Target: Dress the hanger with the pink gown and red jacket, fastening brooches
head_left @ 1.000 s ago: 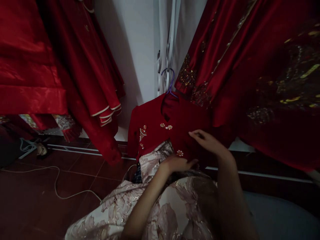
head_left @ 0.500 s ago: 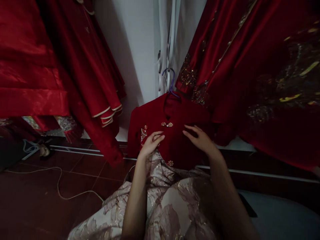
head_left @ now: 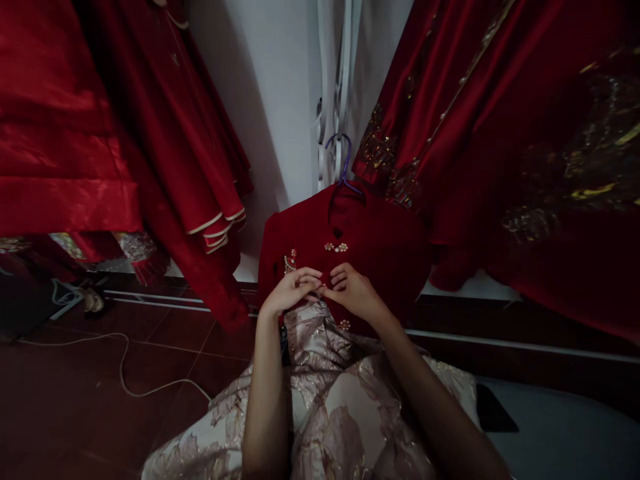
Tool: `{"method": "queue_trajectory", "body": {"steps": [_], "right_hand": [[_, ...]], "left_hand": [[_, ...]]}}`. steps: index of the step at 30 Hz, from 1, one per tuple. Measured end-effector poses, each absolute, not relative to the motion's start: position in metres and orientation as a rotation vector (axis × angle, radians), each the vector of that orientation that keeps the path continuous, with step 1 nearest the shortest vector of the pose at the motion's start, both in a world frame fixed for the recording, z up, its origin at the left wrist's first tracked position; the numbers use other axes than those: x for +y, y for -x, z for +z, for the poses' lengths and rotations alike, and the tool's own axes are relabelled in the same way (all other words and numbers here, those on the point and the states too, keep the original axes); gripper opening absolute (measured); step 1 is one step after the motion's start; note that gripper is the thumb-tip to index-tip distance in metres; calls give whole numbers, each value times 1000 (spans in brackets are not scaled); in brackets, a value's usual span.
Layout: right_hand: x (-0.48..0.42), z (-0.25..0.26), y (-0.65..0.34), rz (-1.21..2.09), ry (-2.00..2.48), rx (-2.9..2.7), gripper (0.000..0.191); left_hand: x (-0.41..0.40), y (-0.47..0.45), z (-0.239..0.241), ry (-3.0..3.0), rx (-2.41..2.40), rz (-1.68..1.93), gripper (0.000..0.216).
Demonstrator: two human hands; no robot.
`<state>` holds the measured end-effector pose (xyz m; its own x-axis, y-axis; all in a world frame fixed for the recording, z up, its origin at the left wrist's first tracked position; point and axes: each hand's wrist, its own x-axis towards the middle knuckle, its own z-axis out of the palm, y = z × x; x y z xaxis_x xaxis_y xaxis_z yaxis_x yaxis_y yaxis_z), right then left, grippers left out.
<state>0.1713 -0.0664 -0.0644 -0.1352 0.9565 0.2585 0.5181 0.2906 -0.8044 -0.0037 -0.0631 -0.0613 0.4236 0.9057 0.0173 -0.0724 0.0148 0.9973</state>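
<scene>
A dark red jacket (head_left: 383,233) hangs in front of me on a purple hanger (head_left: 345,163). Pearl-and-gold flower fastenings (head_left: 336,247) mark its front, one near the neckline and another low down. Jewelled trim (head_left: 290,261) shows on its left side. My left hand (head_left: 295,290) and my right hand (head_left: 353,290) meet at the middle of the jacket front, thumbs and fingers pinched together. Between the fingertips a small piece of the front edge and its ornament is mostly covered. A pale floral brocade garment (head_left: 345,413) covers my lap and reaches up beneath the hands.
Red garments with cream piping (head_left: 200,167) hang at the left, and red beaded gowns (head_left: 450,147) at the right. A white metal stand (head_left: 343,80) rises behind the hanger. A pale cable (head_left: 123,363) runs over the tiled floor (head_left: 165,373). Low rails (head_left: 165,301) cross near the wall.
My right hand has moved left and down from the jacket's right side to join my left hand. The left hand has lowered slightly. Both have closed at the front edge.
</scene>
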Motion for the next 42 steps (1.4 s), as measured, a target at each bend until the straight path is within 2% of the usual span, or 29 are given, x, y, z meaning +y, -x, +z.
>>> {"method": "queue_trajectory", "body": {"steps": [3, 8, 13, 16, 20, 25, 30, 36, 42], "right_hand": [[-63, -64, -169, 784, 1236, -1758, 32], [-54, -71, -171, 901, 1165, -1695, 35], [-52, -68, -177, 894, 1164, -1618, 31], [-58, -58, -177, 989, 1087, -1608, 32], [-59, -44, -167, 1083, 949, -1555, 33], [-28, -48, -142, 904, 961, -1554, 26], [-4, -65, -125, 802, 1053, -1586, 19], [-14, -66, -119, 656, 1154, -1621, 14], [-23, -67, -119, 560, 1185, -1663, 12]], "left_hand": [[-62, 6, -64, -1298, 850, 966, 37], [-57, 2, -68, -1274, 897, 1108, 35], [-39, 8, -85, -1274, 1190, 1619, 25], [-28, 9, -99, -1284, 1246, 1795, 30], [-20, 0, -109, -1208, 1094, 1813, 32], [-19, -2, -110, -1067, 1049, 1783, 22], [-22, 1, -108, -1056, 1051, 1780, 28], [-27, -1, -101, -1070, 1121, 1749, 31], [-29, 0, -99, -1159, 1206, 1767, 25]]}}
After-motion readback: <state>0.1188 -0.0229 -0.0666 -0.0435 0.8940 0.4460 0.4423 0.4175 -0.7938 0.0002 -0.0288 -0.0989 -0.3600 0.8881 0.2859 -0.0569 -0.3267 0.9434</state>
